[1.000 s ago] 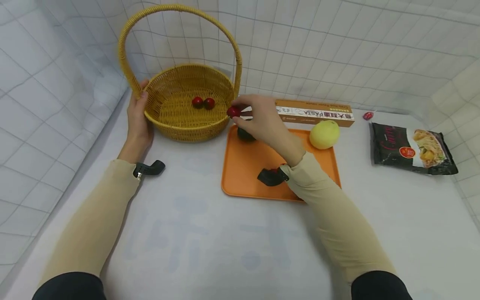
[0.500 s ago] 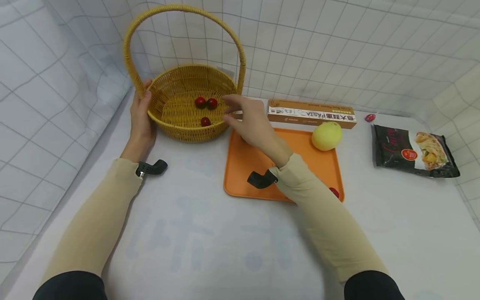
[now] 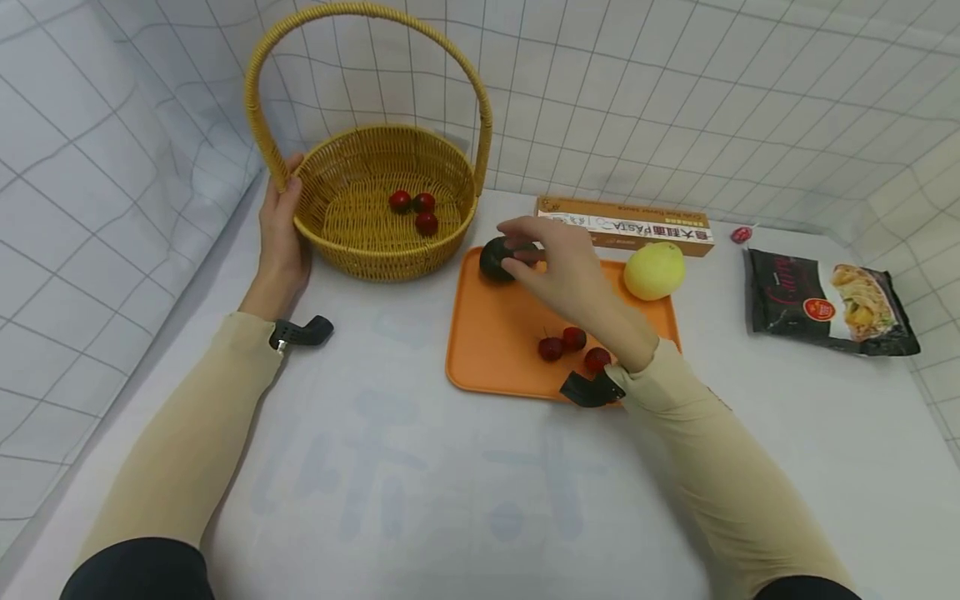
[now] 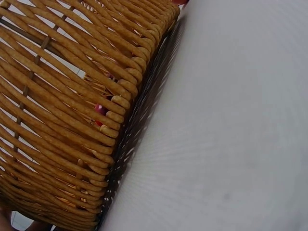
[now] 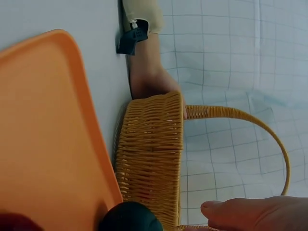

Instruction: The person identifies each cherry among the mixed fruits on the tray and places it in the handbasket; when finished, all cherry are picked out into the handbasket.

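Observation:
My left hand (image 3: 282, 233) grips the left side of a yellow wicker basket (image 3: 382, 265) at the foot of its tall handle, thumb over the rim. Inside lie three dark red cherries (image 3: 426, 223), also glimpsed through the weave in the left wrist view. My right hand (image 3: 564, 262) hovers over an orange tray (image 3: 480, 358) with fingers apart and nothing between them. Its fingertips overlap a dark green round fruit (image 3: 495, 260) at the tray's back left corner. Three more cherries (image 3: 551, 348) lie on the tray below the right wrist, and a yellow fruit (image 3: 654, 272) sits at its back right.
Behind the tray is a long brown pasta box (image 3: 630, 225). To the right lie a small red wrapped piece (image 3: 741, 235) and a black food packet (image 3: 831, 302). A white gridded cloth (image 3: 585, 92) hangs behind the table.
The right hand let a cherry drop into the basket, where it rolled up to the other two. Then that hand drew back right over the tray. The left hand kept its hold.

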A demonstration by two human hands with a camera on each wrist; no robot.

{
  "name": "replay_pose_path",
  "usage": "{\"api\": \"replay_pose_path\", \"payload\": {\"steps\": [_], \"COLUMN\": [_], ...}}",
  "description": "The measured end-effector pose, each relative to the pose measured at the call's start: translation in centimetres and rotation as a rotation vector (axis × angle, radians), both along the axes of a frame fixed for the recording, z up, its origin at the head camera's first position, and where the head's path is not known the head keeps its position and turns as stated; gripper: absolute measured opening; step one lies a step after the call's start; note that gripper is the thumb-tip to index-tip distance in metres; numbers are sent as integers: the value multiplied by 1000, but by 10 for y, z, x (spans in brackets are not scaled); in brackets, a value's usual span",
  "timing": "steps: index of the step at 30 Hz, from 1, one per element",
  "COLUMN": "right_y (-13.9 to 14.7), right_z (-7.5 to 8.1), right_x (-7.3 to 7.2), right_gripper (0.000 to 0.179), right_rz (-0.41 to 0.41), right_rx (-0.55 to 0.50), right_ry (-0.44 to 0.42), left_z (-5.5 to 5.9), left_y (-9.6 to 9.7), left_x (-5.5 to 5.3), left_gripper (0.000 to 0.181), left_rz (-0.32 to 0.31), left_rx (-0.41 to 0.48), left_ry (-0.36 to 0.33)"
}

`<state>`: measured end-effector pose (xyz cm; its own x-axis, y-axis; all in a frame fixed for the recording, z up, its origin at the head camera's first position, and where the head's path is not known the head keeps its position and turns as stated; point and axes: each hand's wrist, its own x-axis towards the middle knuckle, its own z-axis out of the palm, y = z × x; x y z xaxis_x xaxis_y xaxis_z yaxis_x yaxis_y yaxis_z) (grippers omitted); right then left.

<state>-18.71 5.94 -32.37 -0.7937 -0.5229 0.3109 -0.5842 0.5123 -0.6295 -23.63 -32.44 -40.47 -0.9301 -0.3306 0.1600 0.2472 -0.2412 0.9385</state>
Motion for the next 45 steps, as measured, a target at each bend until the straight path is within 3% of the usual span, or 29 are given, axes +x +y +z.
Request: {"api": "replay_pose_path", "payload": {"steps": [6, 13, 18, 22, 32, 39, 45], "right_y": [28, 56, 71, 80, 100, 104, 103], "right_z": [-4, -16, -15, -14, -28, -37, -40], "right_x": [9, 15, 14, 10, -3, -8, -7], "right_gripper": [36, 35, 33, 34, 36, 46, 49], "right_rz": [-11, -12, -48, -54, 79, 151, 179], "right_rx": [59, 42, 68, 103, 200, 177, 166], "right_ry": [-19, -87, -97, -161, -324, -454, -494], "left_z": [-1, 1, 2, 3, 2, 2, 1], "left_y": [-2, -1, 0, -1, 0, 0, 0], "left_x": [2, 2, 1, 2, 0, 1, 2], "left_gripper": [49, 48, 47, 46, 46, 47, 46], "left_rz": [6, 8, 8, 18, 4, 10, 7], "left_rx": [-9, -8, 7, 36, 13, 8, -5], "left_ry": [-10, -17, -2, 7, -4, -6, -16]}}
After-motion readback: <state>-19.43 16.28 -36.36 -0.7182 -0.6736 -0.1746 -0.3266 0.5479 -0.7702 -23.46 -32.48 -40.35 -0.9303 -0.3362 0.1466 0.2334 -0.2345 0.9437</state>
